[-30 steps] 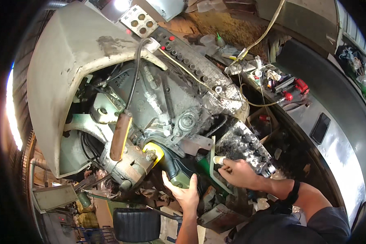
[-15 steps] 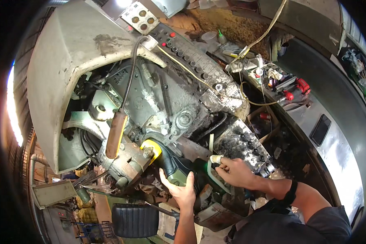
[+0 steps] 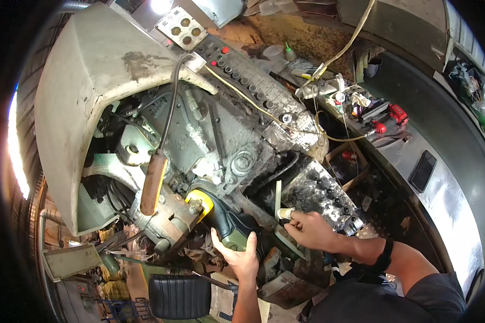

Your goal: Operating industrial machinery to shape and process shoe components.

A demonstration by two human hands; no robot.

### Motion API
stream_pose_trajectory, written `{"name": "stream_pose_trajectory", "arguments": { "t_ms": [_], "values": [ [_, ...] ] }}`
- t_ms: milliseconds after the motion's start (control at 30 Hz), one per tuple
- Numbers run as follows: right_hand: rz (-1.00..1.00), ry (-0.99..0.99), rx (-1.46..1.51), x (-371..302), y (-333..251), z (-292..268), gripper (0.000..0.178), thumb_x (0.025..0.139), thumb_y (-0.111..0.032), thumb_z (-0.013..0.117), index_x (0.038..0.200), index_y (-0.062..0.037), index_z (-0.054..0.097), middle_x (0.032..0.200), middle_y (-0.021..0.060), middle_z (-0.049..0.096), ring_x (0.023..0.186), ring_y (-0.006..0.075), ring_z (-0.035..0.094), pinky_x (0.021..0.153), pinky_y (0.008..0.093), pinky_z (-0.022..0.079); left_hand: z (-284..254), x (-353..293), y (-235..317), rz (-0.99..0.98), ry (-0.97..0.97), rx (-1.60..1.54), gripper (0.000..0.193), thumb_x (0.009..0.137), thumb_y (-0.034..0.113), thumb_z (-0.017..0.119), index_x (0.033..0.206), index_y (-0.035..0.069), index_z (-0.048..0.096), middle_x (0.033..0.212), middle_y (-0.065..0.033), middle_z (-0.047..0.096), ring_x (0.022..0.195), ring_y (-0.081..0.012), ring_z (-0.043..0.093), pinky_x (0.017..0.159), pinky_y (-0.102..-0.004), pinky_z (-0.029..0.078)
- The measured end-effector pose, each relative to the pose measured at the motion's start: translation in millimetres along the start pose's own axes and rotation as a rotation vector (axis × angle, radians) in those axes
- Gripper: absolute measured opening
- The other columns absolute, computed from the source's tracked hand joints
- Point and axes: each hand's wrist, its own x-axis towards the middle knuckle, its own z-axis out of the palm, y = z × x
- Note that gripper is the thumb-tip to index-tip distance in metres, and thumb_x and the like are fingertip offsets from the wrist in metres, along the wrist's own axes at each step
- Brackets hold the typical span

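1. Just below-right of the yellow piece (image 3: pixel 202 203), head view: dark shoe (image 3: pixel 227 218), probably light, firm; best cupped at its green end.
2. Left hand (image 3: pixel 241 262): thumb and fingers apart, cradling that end. Right hand (image 3: pixel 311 230): fingertips pinching pale knob (image 3: pixel 285 213).
3. Versus earlier: cradle matches; more pale bar (image 3: pixel 278 197) shows.

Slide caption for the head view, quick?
At a grimy machine, the left hand cups a shoe while the right hand grips a pale knob.
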Motion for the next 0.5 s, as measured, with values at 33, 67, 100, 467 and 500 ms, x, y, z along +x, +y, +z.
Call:
{"name": "stream_pose_trajectory", "arguments": {
  "t_ms": [33,67,100,467,500],
  "values": [
    [-0.007,-0.008,-0.015,-0.1,-1.1,-1.0,0.016,0.088,-0.015,0.069,0.089,-0.0002,0.062,0.074,0.0174,0.069,0.069,0.0384,0.069,0.059,0.045,0.055,-0.1,-0.1,0.6,-0.002,0.001,0.004,0.1,0.08,0.003,0.082,0.156,0.002,0.018,0.147,-0.0252,0.039,0.128,-0.0338,0.046,0.11,-0.0437,0.037],
    [-0.008,-0.005,-0.018,-0.3,-1.8,-1.2,0.016,0.088,-0.015,0.069,0.089,-0.0002,0.062,0.074,0.0174,0.069,0.069,0.0384,0.069,0.059,0.045,0.055,-0.3,-0.1,1.9,0.0,-0.001,0.0,0.1,0.08,0.003,0.082,0.156,0.002,0.018,0.147,-0.0252,0.039,0.128,-0.0338,0.046,0.11,-0.0437,0.037],
    [-0.012,-0.001,-0.017,0.1,-1.2,-0.8,0.016,0.088,-0.015,0.068,0.089,-0.0001,0.061,0.073,0.0174,0.069,0.069,0.0383,0.069,0.059,0.045,0.055,-0.1,0.1,3.2,-0.01,-0.003,0.001,0.1,0.079,0.004,0.082,0.156,0.002,0.018,0.147,-0.0253,0.038,0.129,-0.0339,0.046,0.111,-0.0438,0.036],
    [-0.057,0.028,-0.015,-0.2,-1.9,0.7,0.016,0.088,-0.013,0.069,0.089,0.0011,0.061,0.071,0.0184,0.068,0.067,0.0383,0.069,0.059,0.0447,0.055,-1.6,0.2,-0.6,0.056,0.009,0.08,0.096,0.082,0.0,0.079,0.156,0.006,0.018,0.13,-0.0151,0.049,0.108,-0.0222,0.053,0.099,-0.0367,0.044],
    [-0.051,0.024,-0.024,-0.3,-1.1,0.9,0.016,0.088,-0.013,0.069,0.089,0.0012,0.061,0.071,0.0188,0.068,0.067,0.0384,0.069,0.059,0.0447,0.055,-1.2,0.1,0.0,0.052,0.01,0.09,0.096,0.082,0.0,0.079,0.156,0.006,0.018,0.131,-0.0156,0.049,0.109,-0.0226,0.053,0.1,-0.0369,0.043]
  ]
}}
